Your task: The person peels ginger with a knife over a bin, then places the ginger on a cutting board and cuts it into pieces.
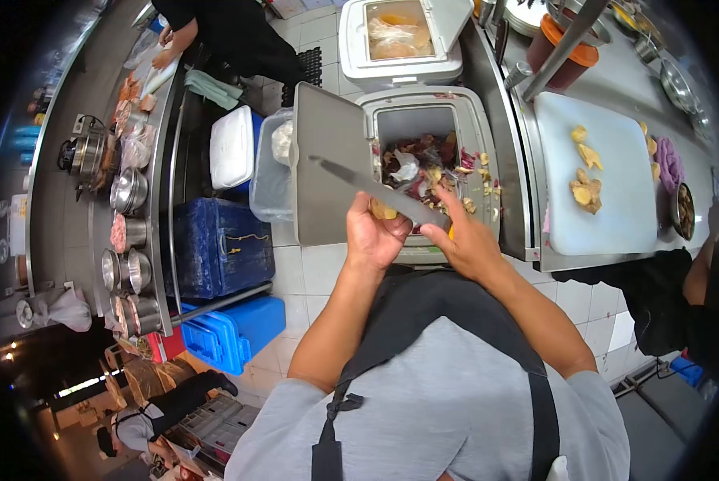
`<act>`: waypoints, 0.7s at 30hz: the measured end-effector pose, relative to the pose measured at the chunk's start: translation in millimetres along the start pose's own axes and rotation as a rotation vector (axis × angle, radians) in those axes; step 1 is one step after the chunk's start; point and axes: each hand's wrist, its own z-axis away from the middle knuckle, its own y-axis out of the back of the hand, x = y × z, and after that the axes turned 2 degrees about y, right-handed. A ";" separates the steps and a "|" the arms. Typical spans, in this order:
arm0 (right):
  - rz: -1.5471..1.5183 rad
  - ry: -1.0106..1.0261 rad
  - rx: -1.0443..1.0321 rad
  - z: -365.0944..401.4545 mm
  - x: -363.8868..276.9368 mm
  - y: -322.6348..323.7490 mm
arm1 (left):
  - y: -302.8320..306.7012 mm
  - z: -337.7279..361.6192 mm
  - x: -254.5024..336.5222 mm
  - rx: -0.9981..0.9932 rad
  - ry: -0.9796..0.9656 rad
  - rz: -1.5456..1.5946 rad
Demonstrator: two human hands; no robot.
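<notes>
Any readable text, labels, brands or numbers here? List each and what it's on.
None readable.
Blue crate: a faint mark, too small to read.
Knife in the right hand, yellow piece in the left hand, bin, board: no print visible.

A knife (375, 188) in the right hand (467, 240) slants across the open scrap bin (423, 124), passing over the left hand (375, 236) and its yellow piece (383, 212). Free room remains only toward the bin's far rim. The raised lid (327, 160) blocks the left and the steel counter edge (513, 160) the right. Bare white cutting board (616, 128) lies beyond.
</notes>
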 end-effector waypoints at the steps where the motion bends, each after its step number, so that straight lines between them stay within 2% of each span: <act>1: 0.066 0.002 -0.039 2.9 -6.3 3.4 | 4.0 -1.2 3.9 -0.035 0.018 -0.018; 2: 0.065 0.004 -0.042 3.7 -9.7 5.0 | 7.7 -2.9 5.8 -0.070 0.038 -0.035; 3: 0.120 0.062 -0.054 5.0 -11.9 6.0 | -8.5 -2.5 1.1 0.142 -0.042 0.026; 4: 0.177 0.119 -0.064 5.4 -12.9 6.5 | -5.5 -3.4 2.3 0.143 -0.042 0.025; 6: 0.206 0.131 -0.047 5.4 -14.4 6.8 | -3.8 -3.9 5.4 0.034 -0.030 0.009; 7: 0.236 0.146 -0.030 4.9 -14.2 7.9 | -10.5 -0.8 2.7 0.112 -0.064 0.015; 8: 0.238 0.144 -0.028 4.9 -11.7 6.7 | -9.2 -0.5 2.1 0.110 -0.061 0.015; 11: 0.266 0.228 0.088 5.9 -6.9 3.4 | 0.6 2.4 4.3 0.017 -0.029 -0.034; 13: 0.287 0.088 -0.065 6.1 -11.9 8.9 | 1.3 5.1 5.0 -0.032 -0.011 -0.138; 14: 0.290 0.084 -0.063 6.7 -10.8 8.2 | 0.3 4.1 2.0 -0.034 -0.008 -0.136; 16: 0.282 0.114 -0.018 7.7 -7.6 5.6 | -12.7 5.5 -4.9 0.157 -0.101 -0.079; 17: 0.283 0.112 -0.017 7.9 -7.7 6.2 | -19.2 6.0 -7.2 0.156 -0.098 -0.079; 19: 0.234 0.136 -0.007 8.3 -9.9 8.0 | -32.0 7.9 -9.1 0.282 -0.184 0.068; 21: 0.232 0.124 -0.018 8.8 -11.3 8.8 | -21.7 7.8 -7.8 0.235 -0.149 0.046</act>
